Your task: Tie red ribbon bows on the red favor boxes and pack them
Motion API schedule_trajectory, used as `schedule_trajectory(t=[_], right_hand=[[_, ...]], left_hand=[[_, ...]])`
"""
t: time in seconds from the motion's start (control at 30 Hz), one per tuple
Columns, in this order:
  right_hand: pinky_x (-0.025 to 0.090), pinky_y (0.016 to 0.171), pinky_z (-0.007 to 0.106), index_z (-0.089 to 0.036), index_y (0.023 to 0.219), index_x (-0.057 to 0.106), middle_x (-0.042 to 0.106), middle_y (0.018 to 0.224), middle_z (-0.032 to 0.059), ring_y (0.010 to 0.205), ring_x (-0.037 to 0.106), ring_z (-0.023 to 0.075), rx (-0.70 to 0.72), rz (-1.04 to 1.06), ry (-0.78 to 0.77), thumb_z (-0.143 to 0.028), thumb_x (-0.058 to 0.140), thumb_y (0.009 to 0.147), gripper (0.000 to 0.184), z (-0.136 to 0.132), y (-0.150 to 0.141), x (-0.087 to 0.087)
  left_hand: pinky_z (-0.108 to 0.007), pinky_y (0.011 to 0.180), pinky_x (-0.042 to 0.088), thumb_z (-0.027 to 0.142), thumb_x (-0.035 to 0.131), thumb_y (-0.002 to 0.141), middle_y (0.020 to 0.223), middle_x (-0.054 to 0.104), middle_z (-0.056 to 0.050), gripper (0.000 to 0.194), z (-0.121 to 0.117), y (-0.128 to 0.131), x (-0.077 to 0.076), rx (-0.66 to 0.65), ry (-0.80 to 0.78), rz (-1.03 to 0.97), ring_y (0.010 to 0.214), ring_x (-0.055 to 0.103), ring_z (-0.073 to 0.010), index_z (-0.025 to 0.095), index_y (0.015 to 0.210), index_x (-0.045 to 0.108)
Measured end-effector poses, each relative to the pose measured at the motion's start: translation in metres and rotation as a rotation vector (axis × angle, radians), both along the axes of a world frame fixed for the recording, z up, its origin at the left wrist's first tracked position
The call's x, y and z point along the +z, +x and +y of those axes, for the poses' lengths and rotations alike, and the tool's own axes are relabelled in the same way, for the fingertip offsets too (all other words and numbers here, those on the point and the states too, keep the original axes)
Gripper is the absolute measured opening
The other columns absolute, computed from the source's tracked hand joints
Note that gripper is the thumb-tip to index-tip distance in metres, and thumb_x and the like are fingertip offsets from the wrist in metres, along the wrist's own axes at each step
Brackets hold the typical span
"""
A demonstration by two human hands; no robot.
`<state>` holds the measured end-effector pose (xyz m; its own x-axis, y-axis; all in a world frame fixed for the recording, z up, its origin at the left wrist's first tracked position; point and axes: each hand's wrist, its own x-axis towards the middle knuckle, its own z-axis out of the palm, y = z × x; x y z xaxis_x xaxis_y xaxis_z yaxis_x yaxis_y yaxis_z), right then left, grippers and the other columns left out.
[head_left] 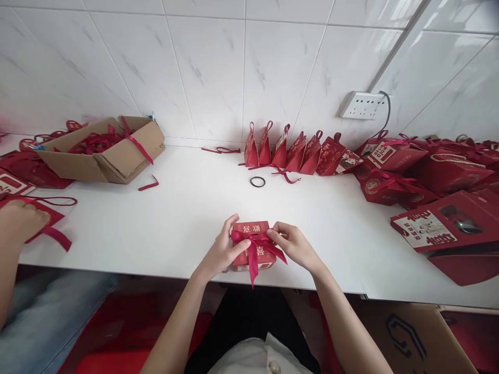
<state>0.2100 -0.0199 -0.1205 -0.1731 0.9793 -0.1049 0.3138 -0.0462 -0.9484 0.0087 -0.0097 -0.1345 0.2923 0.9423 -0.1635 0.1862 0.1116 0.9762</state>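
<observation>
A small red gift box (pixel 239 226) with pale printed characters sits near the table's front edge. Across its top lies a dark red ribbon (pixel 253 265) tied in a bow, its tails hanging toward me. My left hand (pixel 226 248) grips the box from the left, fingers along its side and thumb pressing on the bow's left loop. With thumb and forefinger, my right hand (pixel 290 243) pinches the bow's right loop at the box's right edge. The fingertips of my left hand are partly hidden behind the box.
A cardboard box (pixel 128 166) of red ribbons stands at the back left. Small red pouches (pixel 265 150) line the wall, near a black ring (pixel 258 181). Red gift boxes (pixel 432 223) are piled on the right. At far left, another person's hand (pixel 23 221) holds red packaging.
</observation>
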Motion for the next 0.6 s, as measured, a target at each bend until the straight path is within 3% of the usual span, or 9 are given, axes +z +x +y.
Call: schedule_trajectory(t=[0.07,0.13,0.2,0.3,0.43,0.6], right_hand=[[0.035,0.054,0.024,-0.019,0.068,0.046,0.051,0.064,-0.0023,0.058,0.045,0.0108,-0.032,0.074,-0.029,-0.055,0.051,0.085,0.041,-0.007,-0.001,-0.004],[0.036,0.055,0.024,-0.018,0.069,0.047,0.052,0.066,-0.0015,0.06,0.046,0.0113,-0.076,0.144,-0.051,-0.057,0.053,0.084,0.042,-0.013,-0.004,-0.01],[0.037,0.056,0.024,-0.018,0.07,0.047,0.054,0.068,-0.0007,0.062,0.048,0.012,-0.113,0.224,-0.054,-0.058,0.054,0.082,0.042,-0.017,-0.008,-0.014],[0.036,0.053,0.023,-0.019,0.069,0.044,0.053,0.065,-0.0013,0.058,0.046,0.0109,-0.157,0.322,-0.047,-0.059,0.056,0.081,0.043,-0.02,-0.015,-0.019],[0.028,0.047,0.021,-0.019,0.069,0.043,0.046,0.058,-0.0046,0.051,0.036,0.0078,-0.218,0.333,0.011,-0.057,0.056,0.082,0.042,-0.024,-0.02,-0.02],[0.024,0.045,0.02,-0.019,0.07,0.042,0.038,0.053,-0.0074,0.047,0.03,0.0062,-0.28,0.384,0.063,-0.053,0.054,0.086,0.04,-0.03,-0.024,-0.024]], left_hand=[[-0.041,0.09,0.05,0.049,0.059,0.078,0.133,0.048,-0.011,0.066,-0.002,-0.004,0.006,0.059,0.085,0.117,0.12,0.05,-0.0282,0.028,0.136,0.033],[-0.042,0.094,0.046,0.052,0.054,0.08,0.123,0.053,-0.009,0.051,-0.005,-0.004,0.011,0.197,0.199,0.242,0.117,0.049,-0.0267,0.026,0.123,0.045],[-0.037,0.086,0.046,0.056,0.049,0.082,0.1,0.059,-0.005,0.037,-0.009,-0.002,0.014,0.278,0.233,0.333,0.098,0.056,-0.0224,0.023,0.098,0.054],[-0.027,0.062,0.043,0.057,0.045,0.084,0.07,0.052,0.001,0.037,-0.013,0.003,0.018,0.249,0.147,0.345,0.066,0.051,-0.015,0.021,0.073,0.047],[-0.022,0.052,0.035,0.049,0.046,0.086,0.06,0.047,0.004,0.035,-0.018,0.006,0.021,0.23,0.117,0.268,0.055,0.044,-0.0107,0.021,0.066,0.043],[-0.02,0.047,0.031,0.045,0.043,0.089,0.057,0.042,0.005,0.034,-0.026,0.013,0.02,0.327,0.1,0.198,0.051,0.039,-0.0097,0.021,0.065,0.039]])
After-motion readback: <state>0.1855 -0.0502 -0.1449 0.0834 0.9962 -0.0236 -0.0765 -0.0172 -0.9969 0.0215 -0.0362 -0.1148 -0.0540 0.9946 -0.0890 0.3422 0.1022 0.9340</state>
